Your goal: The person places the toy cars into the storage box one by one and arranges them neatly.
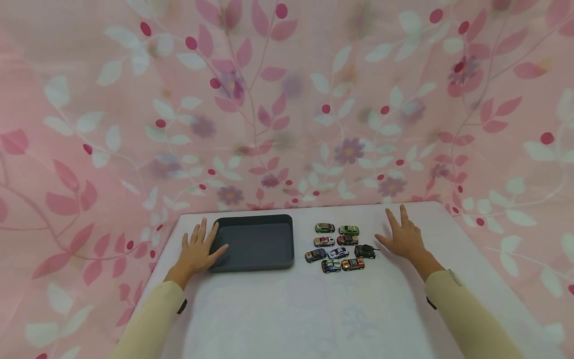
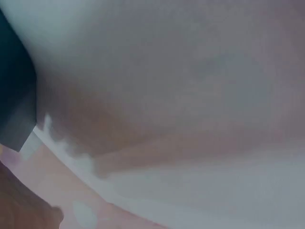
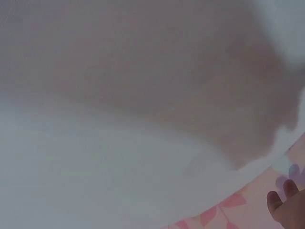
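Observation:
My left hand (image 1: 196, 253), its fingers spread, is at the left side of a dark grey rectangular tray (image 1: 255, 244); whether it touches the rim I cannot tell. The tray has nothing in it. Right of the tray, several small toy cars (image 1: 338, 253) stand grouped in uneven rows. A black toy tank (image 1: 365, 251) with a thin barrel sits at the group's right edge. Just right of it my right hand (image 1: 405, 239) hovers with fingers extended, holding nothing. In the right wrist view, part of the right hand (image 3: 290, 207) shows at the lower corner.
A white cloth covers the table (image 1: 287, 309). Behind it and along both sides hangs a pink curtain (image 1: 287, 99) printed with leaves and flowers. Light sleeves cover both forearms. The left wrist view catches a corner of the dark tray (image 2: 16, 90).

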Demonstrator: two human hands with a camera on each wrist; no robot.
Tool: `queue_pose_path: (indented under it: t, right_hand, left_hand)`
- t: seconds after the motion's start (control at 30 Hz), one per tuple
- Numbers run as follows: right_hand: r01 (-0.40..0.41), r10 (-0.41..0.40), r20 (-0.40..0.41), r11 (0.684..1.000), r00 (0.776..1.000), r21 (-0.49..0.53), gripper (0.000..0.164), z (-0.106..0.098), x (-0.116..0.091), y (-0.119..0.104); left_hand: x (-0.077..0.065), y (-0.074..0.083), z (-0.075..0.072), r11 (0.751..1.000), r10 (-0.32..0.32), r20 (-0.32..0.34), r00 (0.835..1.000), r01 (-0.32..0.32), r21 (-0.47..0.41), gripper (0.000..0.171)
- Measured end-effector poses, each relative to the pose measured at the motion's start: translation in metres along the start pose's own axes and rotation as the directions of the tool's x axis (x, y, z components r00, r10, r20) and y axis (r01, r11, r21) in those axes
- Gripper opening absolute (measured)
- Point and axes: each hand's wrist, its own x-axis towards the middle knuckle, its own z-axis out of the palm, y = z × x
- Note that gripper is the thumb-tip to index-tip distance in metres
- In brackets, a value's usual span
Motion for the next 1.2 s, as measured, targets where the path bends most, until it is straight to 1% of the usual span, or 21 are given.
queue_pose_path:
  t: [0.13, 0.27, 0.37, 0.47, 0.57, 0.63, 0.7, 0.8, 0.87, 0.9, 1.03, 1.13, 1.2]
  right_hand:
    - [0.017, -0.017, -0.013, 1.0, 1.0, 0.026, 0.092, 0.0, 0.002, -0.005]
    - [0.024, -0.023, -0.012, 0.998, 1.0, 0.062, 0.087, 0.002, 0.006, -0.01]
    - [0.033, -0.033, 0.004, 0.993, 0.999, 0.109, 0.082, 0.006, 0.011, -0.019]
    - [0.054, -0.058, 0.018, 0.982, 0.998, 0.18, 0.073, 0.008, 0.019, -0.031]
    - [0.073, -0.082, 0.021, 0.956, 0.996, 0.285, 0.06, 0.01, 0.026, -0.04]
    - [0.065, -0.079, 0.026, 0.933, 0.997, 0.353, 0.053, 0.011, 0.031, -0.044]
    - [0.041, -0.068, 0.049, 0.902, 0.996, 0.43, 0.049, 0.014, 0.034, -0.047]
    - [-0.007, -0.053, 0.101, 0.857, 0.993, 0.515, 0.046, 0.018, 0.038, -0.05]
    - [-0.033, -0.055, 0.14, 0.827, 0.989, 0.561, 0.045, 0.021, 0.041, -0.052]
    - [-0.05, -0.054, 0.162, 0.813, 0.985, 0.58, 0.044, 0.022, 0.043, -0.053]
    - [-0.128, -0.052, 0.265, 0.778, 0.963, 0.615, 0.047, 0.028, 0.05, -0.055]
    - [-0.183, -0.037, 0.325, 0.764, 0.945, 0.619, 0.047, 0.032, 0.055, -0.055]
    - [-0.222, -0.011, 0.348, 0.75, 0.938, 0.623, 0.045, 0.033, 0.057, -0.055]
  left_hand:
    - [0.0, 0.003, 0.01, 0.997, 0.03, 0.043, 0.999, -0.026, -0.079, 0.101]
    - [-0.003, 0.002, 0.016, 0.993, 0.026, 0.107, 0.994, -0.013, -0.115, 0.111]
    - [-0.008, 0.001, 0.017, 0.991, 0.014, 0.148, 0.989, 0.006, -0.136, 0.117]
    - [-0.01, 0.0, 0.015, 0.987, 0.006, 0.161, 0.987, 0.02, -0.158, 0.12]
    - [-0.01, 0.0, 0.014, 0.982, 0.012, 0.16, 0.987, 0.018, -0.185, 0.123]
    - [-0.009, 0.0, 0.015, 0.981, 0.012, 0.173, 0.985, 0.022, -0.195, 0.125]
    - [-0.008, 0.0, 0.018, 0.98, 0.015, 0.182, 0.983, 0.022, -0.198, 0.126]
    - [-0.007, 0.0, 0.021, 0.981, 0.006, 0.194, 0.981, 0.032, -0.191, 0.125]
    - [-0.007, 0.0, 0.022, 0.981, 0.005, 0.182, 0.983, 0.03, -0.189, 0.124]
    - [-0.007, 0.0, 0.021, 0.982, 0.007, 0.174, 0.985, 0.026, -0.187, 0.123]
    - [-0.008, 0.0, 0.02, 0.985, 0.009, 0.163, 0.987, 0.019, -0.172, 0.119]
    - [-0.009, -0.002, 0.019, 0.985, 0.008, 0.165, 0.986, 0.02, -0.171, 0.117]
    - [-0.01, -0.003, 0.02, 0.986, 0.008, 0.163, 0.987, 0.02, -0.168, 0.117]
